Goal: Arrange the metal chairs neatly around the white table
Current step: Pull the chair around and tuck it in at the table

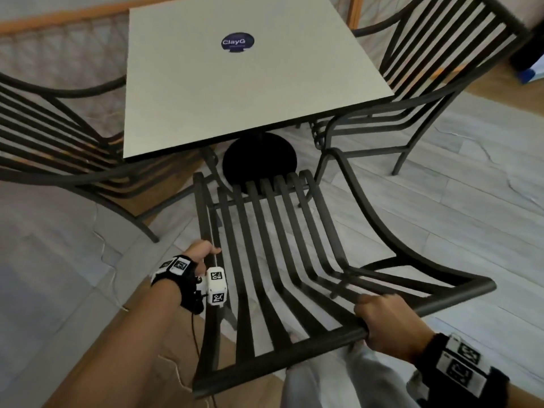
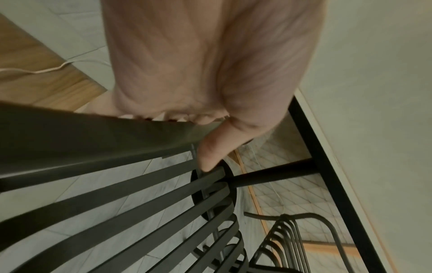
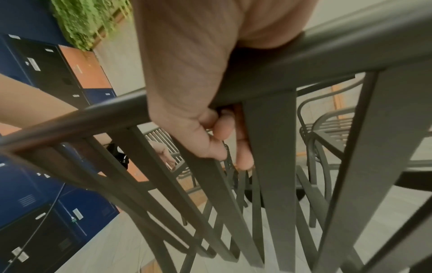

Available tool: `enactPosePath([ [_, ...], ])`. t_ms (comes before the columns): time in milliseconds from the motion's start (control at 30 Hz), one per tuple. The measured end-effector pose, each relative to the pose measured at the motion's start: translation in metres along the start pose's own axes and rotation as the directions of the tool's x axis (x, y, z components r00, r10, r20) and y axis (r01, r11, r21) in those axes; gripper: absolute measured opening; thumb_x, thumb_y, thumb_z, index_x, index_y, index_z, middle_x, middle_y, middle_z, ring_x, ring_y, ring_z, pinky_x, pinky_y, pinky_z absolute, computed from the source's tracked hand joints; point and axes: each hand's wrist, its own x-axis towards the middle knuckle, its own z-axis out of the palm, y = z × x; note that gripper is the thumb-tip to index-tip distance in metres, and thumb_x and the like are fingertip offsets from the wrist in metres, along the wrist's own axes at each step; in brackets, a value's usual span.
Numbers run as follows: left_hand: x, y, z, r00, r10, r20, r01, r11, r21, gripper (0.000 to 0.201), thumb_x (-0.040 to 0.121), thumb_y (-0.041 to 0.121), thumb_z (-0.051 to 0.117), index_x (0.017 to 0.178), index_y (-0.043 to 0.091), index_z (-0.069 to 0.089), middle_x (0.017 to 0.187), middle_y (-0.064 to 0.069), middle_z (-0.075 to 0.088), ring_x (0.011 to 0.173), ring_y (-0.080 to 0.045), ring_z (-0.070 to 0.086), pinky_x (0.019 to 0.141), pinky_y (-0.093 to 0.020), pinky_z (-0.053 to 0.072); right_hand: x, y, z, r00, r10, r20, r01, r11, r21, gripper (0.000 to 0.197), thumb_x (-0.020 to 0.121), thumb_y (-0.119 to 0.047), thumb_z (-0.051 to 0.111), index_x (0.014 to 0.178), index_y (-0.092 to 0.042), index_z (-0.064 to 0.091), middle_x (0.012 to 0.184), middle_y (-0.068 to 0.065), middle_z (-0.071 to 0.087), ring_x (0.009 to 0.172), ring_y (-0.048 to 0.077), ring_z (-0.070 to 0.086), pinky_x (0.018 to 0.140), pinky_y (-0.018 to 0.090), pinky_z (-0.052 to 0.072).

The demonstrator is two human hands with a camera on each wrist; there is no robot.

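Observation:
A dark slatted metal chair (image 1: pixel 282 260) stands in front of me, its seat front facing the white square table (image 1: pixel 235 92). My left hand (image 1: pixel 203 253) grips the chair's left arm rail (image 2: pixel 98 133), thumb curled under it. My right hand (image 1: pixel 382 322) grips the top rail of the backrest (image 3: pixel 304 61), fingers wrapped beneath it. A second metal chair (image 1: pixel 59 136) stands at the table's left side. A third chair (image 1: pixel 412 92) stands at its right side.
The table rests on a black round pedestal base (image 1: pixel 259 160), just beyond the held chair's seat. The floor is pale tile with wood strips. Blue and black lockers (image 3: pixel 46 203) and a green plant (image 3: pixel 81 20) show in the right wrist view. A thin cord (image 2: pixel 35 71) lies on the floor.

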Motion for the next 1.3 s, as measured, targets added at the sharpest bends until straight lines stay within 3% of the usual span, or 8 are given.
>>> enactPosePath([
  [200, 0.001, 0.027, 0.019, 0.998, -0.015, -0.059, 0.011, 0.998, -0.056, 0.028, 0.079, -0.002, 0.054, 0.107, 0.003, 0.056, 0.095, -0.017, 0.058, 0.091, -0.035, 0.058, 0.094, -0.051, 0.043, 0.028, -0.014, -0.006, 1.0, 0.014, -0.014, -0.014, 1.0, 0.017, 0.011, 0.085, -0.022, 0.056, 0.091, -0.016, 0.064, 0.097, 0.003, 0.063, 0.083, 0.021, 0.062, 0.064, 0.028, 0.038],
  [300, 0.007, 0.034, 0.02, 0.998, 0.002, -0.06, -0.008, 0.996, -0.09, 0.022, 0.083, -0.003, 0.052, 0.102, 0.004, 0.057, 0.088, -0.014, 0.06, 0.079, -0.03, 0.058, 0.075, -0.04, 0.047, 0.038, -0.02, -0.011, 1.0, -0.007, 0.0, 0.007, 1.0, 0.02, 0.013, 0.086, -0.024, 0.057, 0.094, -0.016, 0.063, 0.099, 0.003, 0.062, 0.084, 0.02, 0.06, 0.065, 0.026, 0.036],
  [700, 0.04, 0.016, 0.007, 0.996, 0.048, -0.079, -0.05, 0.999, -0.018, 0.075, 0.064, 0.016, 0.073, 0.134, 0.008, 0.045, 0.132, -0.013, 0.056, 0.12, -0.037, 0.051, 0.106, -0.053, 0.037, 0.059, -0.044, -0.012, 0.999, 0.017, 0.046, -0.018, 1.0, 0.017, 0.016, 0.09, -0.022, 0.052, 0.1, -0.014, 0.06, 0.104, 0.003, 0.059, 0.084, 0.017, 0.054, 0.067, 0.025, 0.034],
  [833, -0.013, 0.022, 0.019, 0.996, 0.071, -0.062, -0.055, 0.973, 0.226, 0.079, 0.079, 0.015, 0.069, 0.146, 0.005, 0.028, 0.15, -0.019, 0.039, 0.135, -0.036, 0.039, 0.112, -0.044, 0.033, 0.057, -0.047, -0.016, 1.0, -0.007, 0.005, 0.007, 1.0, -0.008, 0.004, 0.073, -0.014, 0.067, 0.074, -0.012, 0.064, 0.079, 0.003, 0.063, 0.065, 0.019, 0.061, 0.051, 0.024, 0.03],
  [900, -0.043, 0.024, 0.03, 0.995, 0.099, 0.029, -0.102, 0.92, 0.378, 0.079, 0.085, 0.018, 0.065, 0.149, 0.006, 0.02, 0.155, -0.018, 0.029, 0.141, -0.035, 0.031, 0.112, -0.045, 0.03, 0.055, -0.046, -0.012, 0.999, -0.019, -0.045, 0.019, 1.0, -0.011, 0.011, 0.063, -0.013, 0.074, 0.064, -0.013, 0.063, 0.071, 0.001, 0.062, 0.057, 0.016, 0.059, 0.044, 0.019, 0.026],
  [966, -0.081, 0.03, 0.041, 0.969, 0.124, 0.213, -0.213, 0.854, 0.474, 0.082, 0.085, 0.024, 0.065, 0.151, 0.012, 0.018, 0.156, -0.015, 0.027, 0.142, -0.031, 0.031, 0.114, -0.044, 0.03, 0.057, -0.043, -0.008, 0.996, -0.037, -0.08, 0.039, 0.999, 0.025, 0.006, 0.076, -0.014, 0.062, 0.081, -0.012, 0.066, 0.091, 0.002, 0.06, 0.078, 0.018, 0.059, 0.055, 0.023, 0.036],
  [1100, -0.161, 0.035, 0.066, 0.827, 0.041, 0.561, -0.459, 0.625, 0.631, 0.073, 0.088, 0.033, 0.061, 0.149, 0.019, 0.025, 0.154, -0.007, 0.036, 0.139, -0.022, 0.037, 0.111, -0.033, 0.031, 0.054, -0.033, -0.005, 0.983, -0.084, -0.161, 0.092, 0.995, 0.042, 0.017, 0.079, -0.022, 0.063, 0.094, -0.015, 0.058, 0.105, 0.001, 0.055, 0.096, 0.019, 0.054, 0.064, 0.025, 0.042],
  [1299, -0.221, -0.02, 0.085, 0.805, -0.109, 0.583, -0.547, 0.241, 0.801, 0.088, 0.082, 0.032, 0.068, 0.151, 0.024, 0.015, 0.156, -0.005, 0.031, 0.14, -0.024, 0.034, 0.114, -0.042, 0.033, 0.038, -0.011, 0.001, 0.975, -0.122, -0.187, 0.117, 0.992, -0.038, 0.034, 0.087, -0.049, 0.055, 0.116, -0.031, 0.051, 0.106, -0.004, 0.065, 0.098, 0.016, 0.06, 0.068, 0.025, 0.041],
])
